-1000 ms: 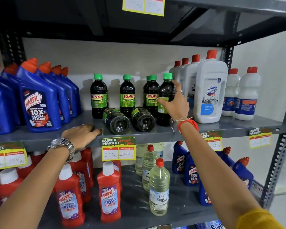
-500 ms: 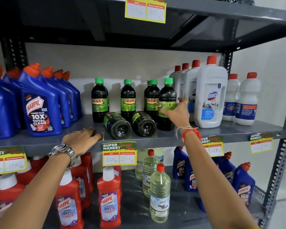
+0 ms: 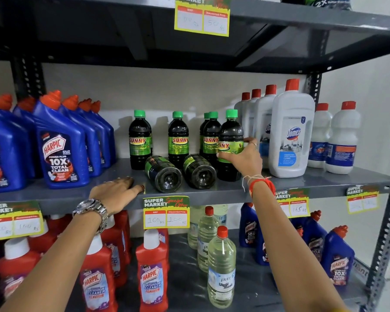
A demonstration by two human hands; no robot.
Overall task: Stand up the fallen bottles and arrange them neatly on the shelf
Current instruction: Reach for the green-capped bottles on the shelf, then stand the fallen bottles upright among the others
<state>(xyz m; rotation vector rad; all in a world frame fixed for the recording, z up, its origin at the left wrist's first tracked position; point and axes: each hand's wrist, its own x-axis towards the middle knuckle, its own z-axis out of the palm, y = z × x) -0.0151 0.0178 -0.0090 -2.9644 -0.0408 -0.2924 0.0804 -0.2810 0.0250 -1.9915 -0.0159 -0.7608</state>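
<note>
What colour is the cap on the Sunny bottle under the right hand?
Green, seen clearly in the head view: the cap tops the dark upright bottle the right hand grips.

Both bare forearms reach up from the bottom of the frame. The left hand (image 3: 115, 192) lies palm down, just left of centre, fingers stretched flat and together, a metal watch (image 3: 91, 210) on its wrist. The right hand (image 3: 243, 158), right of centre and higher, is curled in a grasp with thumb to the left (a ring shows on one finger), red thread (image 3: 260, 185) tied at the wrist.
</note>
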